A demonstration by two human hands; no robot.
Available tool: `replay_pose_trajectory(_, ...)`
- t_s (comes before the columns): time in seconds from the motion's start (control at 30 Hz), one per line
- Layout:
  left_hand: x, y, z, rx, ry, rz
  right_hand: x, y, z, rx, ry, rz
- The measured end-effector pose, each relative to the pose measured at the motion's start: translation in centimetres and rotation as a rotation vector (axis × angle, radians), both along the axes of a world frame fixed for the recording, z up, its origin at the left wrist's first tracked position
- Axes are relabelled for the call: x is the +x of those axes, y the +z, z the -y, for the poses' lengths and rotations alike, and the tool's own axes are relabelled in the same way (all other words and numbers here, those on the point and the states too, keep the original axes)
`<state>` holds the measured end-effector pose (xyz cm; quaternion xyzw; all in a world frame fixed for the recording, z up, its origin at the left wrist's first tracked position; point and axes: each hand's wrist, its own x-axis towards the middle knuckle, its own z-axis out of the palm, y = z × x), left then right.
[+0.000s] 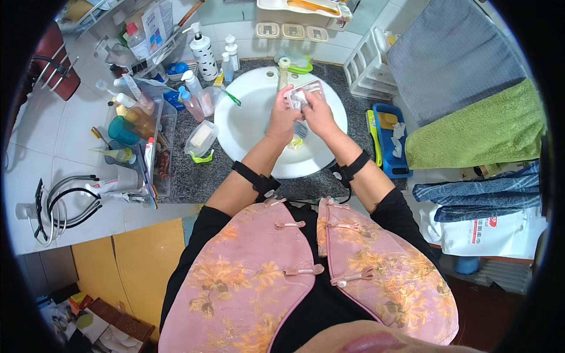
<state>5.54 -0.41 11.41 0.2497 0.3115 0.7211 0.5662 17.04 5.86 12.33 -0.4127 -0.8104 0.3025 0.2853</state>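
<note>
Both my hands are over the white oval sink (238,144), just in front of the tap (283,72). My left hand (281,119) is closed round the side of a small rectangular box with a pale pink rim (315,86). Fingers of my right hand (318,113) are pressed into it, against something white (298,100) that may be a cloth or tissue. The fingers partly cover the box's inside. Below my hands, a small yellow-green item (296,143) is near the sink's drain.
Left of the sink are a clear soap box (201,137), several bottles and a toothbrush bin (168,153). A green toothbrush (231,97) overlaps the left rim. At right stand a blue tray (400,167), a white drawer rack (372,67) and hanging towels (479,120).
</note>
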Motion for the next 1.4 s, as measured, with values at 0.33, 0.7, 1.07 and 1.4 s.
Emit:
replay_pose_trajectory(0.33, -0.1, -0.2, 1.6, 0.061, -0.024, 0.179, 0.3, 1.5, 1.5, 0.16, -0.332, 0.22)
replay_pose_trajectory(0.7, -0.3, 0.5, 4.4, 0.144, 0.018, 0.121, -0.6, 2.2, 4.2, 0.18, -0.36, 0.23)
replay_pose_trajectory(1.07, -0.1, 0.8, 5.7, 0.09, -0.053, 0.134, -0.8, 2.4, 4.0, 0.193, -0.305, 0.212)
replay_pose_trajectory(1.4, -1.6, -1.8, 4.8, 0.02, -0.045, 0.16, -1.6, 1.9, 7.1, 0.302, 0.07, 0.171)
